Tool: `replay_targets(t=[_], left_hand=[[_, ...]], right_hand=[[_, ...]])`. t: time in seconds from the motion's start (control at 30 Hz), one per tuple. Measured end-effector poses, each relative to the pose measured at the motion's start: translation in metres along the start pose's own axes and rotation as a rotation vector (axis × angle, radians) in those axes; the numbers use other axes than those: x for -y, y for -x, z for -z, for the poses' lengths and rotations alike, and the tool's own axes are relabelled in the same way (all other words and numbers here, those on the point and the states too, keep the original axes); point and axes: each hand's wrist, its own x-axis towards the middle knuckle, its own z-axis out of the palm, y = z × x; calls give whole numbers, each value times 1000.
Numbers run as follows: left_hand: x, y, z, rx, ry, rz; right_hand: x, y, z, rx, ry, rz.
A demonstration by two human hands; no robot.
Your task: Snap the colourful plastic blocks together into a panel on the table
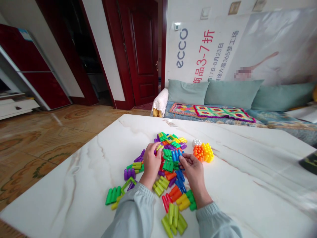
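Note:
My left hand [152,162] is over the pile of plastic building pieces, its fingers closed on a small yellow-green building piece [159,147], mostly covered by the fingers. To its right, my right hand [192,168] pinches the edge of a blue building piece [176,155] made of joined tubes. Beneath and between the hands lie green pieces [168,166], with purple, orange, red and yellow ones around them. Nearer to me are lime-green pieces [174,218] and a yellow piece [183,202].
Orange bead-like clusters [198,153], with yellow and white ones beside them, sit right of the pile. All this is on a white marbled table [237,185]. A dark object [309,163] shows at the right edge. Behind the table is a sofa with green cushions [232,93].

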Motion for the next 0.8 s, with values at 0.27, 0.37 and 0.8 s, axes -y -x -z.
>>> replay_targets(t=[0.27, 0.37, 0.8], left_hand=[[0, -4, 0, 140, -433, -108], [4, -6, 1, 90, -510, -41], [14, -5, -5, 252, -432, 41]], right_hand=[[-6, 5, 6, -1, 553, 294], [-6, 6, 7, 13, 636, 305], [-8, 4, 9, 25, 663, 287]])
